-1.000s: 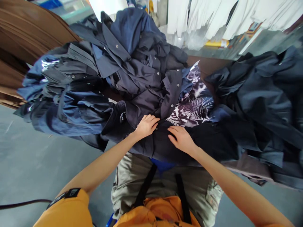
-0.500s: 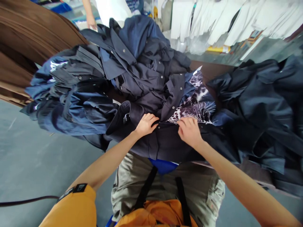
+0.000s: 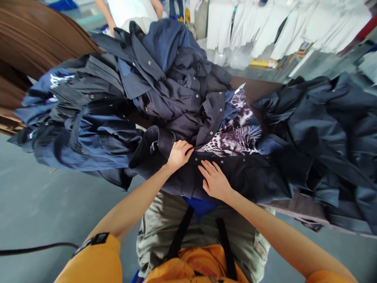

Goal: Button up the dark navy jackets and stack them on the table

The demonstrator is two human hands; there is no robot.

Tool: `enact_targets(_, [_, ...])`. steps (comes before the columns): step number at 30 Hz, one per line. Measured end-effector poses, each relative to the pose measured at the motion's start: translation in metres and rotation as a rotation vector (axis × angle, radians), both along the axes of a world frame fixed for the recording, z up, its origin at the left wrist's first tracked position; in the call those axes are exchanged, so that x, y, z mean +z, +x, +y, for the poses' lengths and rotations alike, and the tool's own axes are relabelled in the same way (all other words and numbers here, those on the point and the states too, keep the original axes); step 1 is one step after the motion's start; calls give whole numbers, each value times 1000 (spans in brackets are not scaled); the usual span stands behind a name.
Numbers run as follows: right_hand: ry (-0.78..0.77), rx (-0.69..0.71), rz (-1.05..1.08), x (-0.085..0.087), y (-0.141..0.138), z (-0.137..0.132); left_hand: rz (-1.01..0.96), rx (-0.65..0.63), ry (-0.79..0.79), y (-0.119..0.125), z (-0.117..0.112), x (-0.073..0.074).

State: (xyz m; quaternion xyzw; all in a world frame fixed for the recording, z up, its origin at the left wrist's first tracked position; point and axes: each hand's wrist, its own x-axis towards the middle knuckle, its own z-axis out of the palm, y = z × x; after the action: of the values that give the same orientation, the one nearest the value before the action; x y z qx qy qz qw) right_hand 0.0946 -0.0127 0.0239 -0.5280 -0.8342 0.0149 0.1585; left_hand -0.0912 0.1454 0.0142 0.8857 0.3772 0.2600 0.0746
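Observation:
A dark snap-button jacket [image 3: 188, 184] lies across the near edge of the work surface, just above my lap. My left hand [image 3: 180, 154] has its fingers curled and closed on the jacket's front edge, near the collar, which bears a small white label [image 3: 153, 146]. Flat on the jacket front, beside a row of metal snaps, rests my right hand [image 3: 216, 181] with its fingers stretched out. Beyond the hands, a printed animal-pattern lining [image 3: 235, 137] shows in the opening. My left fingertips are partly hidden against the cloth.
A heap of dark and navy jackets [image 3: 173, 74] covers the far side and left. Another dark pile [image 3: 332, 129] stands at the right. Brown garments [image 3: 44, 43] hang at the upper left. A person in white [image 3: 132, 13] stands behind, near hanging white clothes [image 3: 253, 27].
My right hand has moved left and toward me, from the edge of the printed lining onto the dark jacket front, and its fingers have straightened. The left hand stays at the jacket edge.

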Motion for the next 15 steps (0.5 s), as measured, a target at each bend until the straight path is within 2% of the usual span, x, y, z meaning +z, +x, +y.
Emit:
enact_targets(3, [-12,-21,2,4,-3,5,-34,-29,41,-4,0,-1])
enact_targets(8, [7,-58,-2,3,-9,12,-52,-130,66,-8,-14,6])
enact_targets(12, [31,-40,-26,-3,-9,9,102,-286,50,-11,-19,9])
enact_targets(15, [16,-53,-34,-6,-8,8,199,-331,71,-12,-17,9])
